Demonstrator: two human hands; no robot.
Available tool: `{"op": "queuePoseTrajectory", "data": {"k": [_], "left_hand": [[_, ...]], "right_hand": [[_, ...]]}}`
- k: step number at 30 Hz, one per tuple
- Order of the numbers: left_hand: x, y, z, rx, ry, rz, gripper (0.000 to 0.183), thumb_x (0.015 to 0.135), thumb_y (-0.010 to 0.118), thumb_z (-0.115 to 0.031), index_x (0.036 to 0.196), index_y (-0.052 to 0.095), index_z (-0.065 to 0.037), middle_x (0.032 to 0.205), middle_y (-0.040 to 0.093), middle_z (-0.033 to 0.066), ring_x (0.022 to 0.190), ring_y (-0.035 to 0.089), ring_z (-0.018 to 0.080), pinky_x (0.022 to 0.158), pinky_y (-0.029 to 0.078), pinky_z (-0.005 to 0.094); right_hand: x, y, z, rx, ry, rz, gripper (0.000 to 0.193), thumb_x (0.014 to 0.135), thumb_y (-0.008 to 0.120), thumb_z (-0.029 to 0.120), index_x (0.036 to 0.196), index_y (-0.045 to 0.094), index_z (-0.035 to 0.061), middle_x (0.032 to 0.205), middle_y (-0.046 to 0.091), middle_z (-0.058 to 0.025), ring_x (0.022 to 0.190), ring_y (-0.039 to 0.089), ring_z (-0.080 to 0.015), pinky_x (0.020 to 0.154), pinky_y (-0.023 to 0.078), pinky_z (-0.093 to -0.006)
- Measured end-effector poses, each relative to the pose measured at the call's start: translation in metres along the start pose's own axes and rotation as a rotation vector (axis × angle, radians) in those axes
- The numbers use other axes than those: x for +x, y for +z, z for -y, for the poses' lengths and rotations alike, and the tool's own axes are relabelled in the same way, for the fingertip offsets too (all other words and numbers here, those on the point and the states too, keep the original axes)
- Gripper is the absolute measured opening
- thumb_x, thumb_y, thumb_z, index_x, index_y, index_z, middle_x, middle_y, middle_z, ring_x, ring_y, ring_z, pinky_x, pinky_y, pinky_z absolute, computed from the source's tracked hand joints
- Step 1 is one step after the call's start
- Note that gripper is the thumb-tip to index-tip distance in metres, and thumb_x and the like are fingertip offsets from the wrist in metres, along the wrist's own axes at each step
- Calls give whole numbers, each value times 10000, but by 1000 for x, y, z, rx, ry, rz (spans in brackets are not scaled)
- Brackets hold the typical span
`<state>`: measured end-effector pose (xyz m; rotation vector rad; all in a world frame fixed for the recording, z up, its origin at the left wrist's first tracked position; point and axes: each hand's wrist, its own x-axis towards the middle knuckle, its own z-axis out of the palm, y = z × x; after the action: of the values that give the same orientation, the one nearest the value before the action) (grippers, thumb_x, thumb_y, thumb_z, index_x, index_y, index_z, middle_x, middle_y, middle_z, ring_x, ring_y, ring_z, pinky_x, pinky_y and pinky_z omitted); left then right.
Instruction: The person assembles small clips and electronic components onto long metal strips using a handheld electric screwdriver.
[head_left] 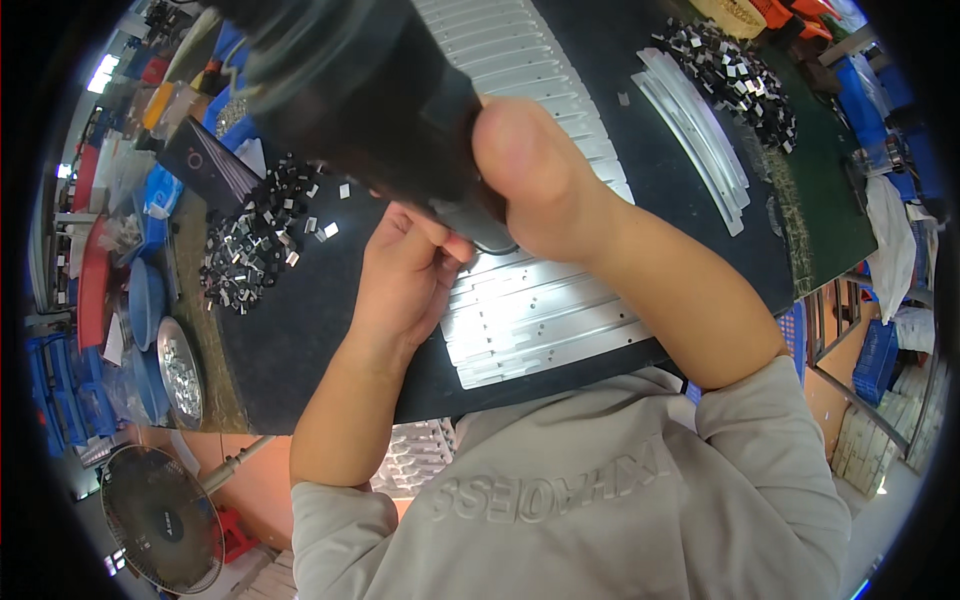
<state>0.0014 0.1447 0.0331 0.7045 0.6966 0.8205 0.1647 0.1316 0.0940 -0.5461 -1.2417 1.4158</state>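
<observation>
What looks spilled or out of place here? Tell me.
A few small pieces lie apart from the heaped pile at left, and the metal strips at right are loosely fanned, unlike the neat central row. No damage is visible.

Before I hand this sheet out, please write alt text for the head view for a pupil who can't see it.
A person's right hand grips a black tool above metal strips on a dark table, the left hand close to its lower end. Small parts lie piled at left and far right.
</observation>
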Motion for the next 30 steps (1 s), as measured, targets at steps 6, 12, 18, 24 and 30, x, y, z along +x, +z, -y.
{"op": "queuePoseTrajectory", "data": {"k": [6,12,18,24,30], "left_hand": [[0,4,-1,16,10,-22,34,936,549,-57,962,526,-61,752,602,33,641,529,87,579,404,223],[-4,1,-10,-101,-33,27,100,970,585,-139,1009,564,-50,809,580,22,632,451,63,533,354,190],[-8,3,-7,-117,-52,120,135,996,554,-198,982,572,-65,828,566,17,628,400,58,539,321,199],[-5,-3,-7,-136,-50,159,218,1013,517,-261,989,574,-51,807,553,18,620,381,61,536,306,200],[-5,6,-15,-313,-143,-22,402,1034,438,-375,1104,549,5,942,588,105,693,464,110,604,389,224]], "right_hand": [[-1,-1,-5,-10,-67,48,533,936,529,531,930,638,9,668,582,-31,559,548,-84,504,431,-230],[21,-3,43,102,-268,96,575,1004,372,504,1017,612,-18,682,617,-79,599,603,-139,547,477,-252],[30,26,62,614,-604,-124,1151,754,229,919,1078,537,-141,714,615,-237,465,605,-269,381,514,-367],[31,3,44,408,-477,-100,1147,759,210,915,1092,529,-135,761,626,-240,469,597,-310,394,513,-387],[19,16,77,409,-189,-259,1205,713,187,952,1158,497,-124,788,631,-246,607,629,-333,554,538,-426]]}}
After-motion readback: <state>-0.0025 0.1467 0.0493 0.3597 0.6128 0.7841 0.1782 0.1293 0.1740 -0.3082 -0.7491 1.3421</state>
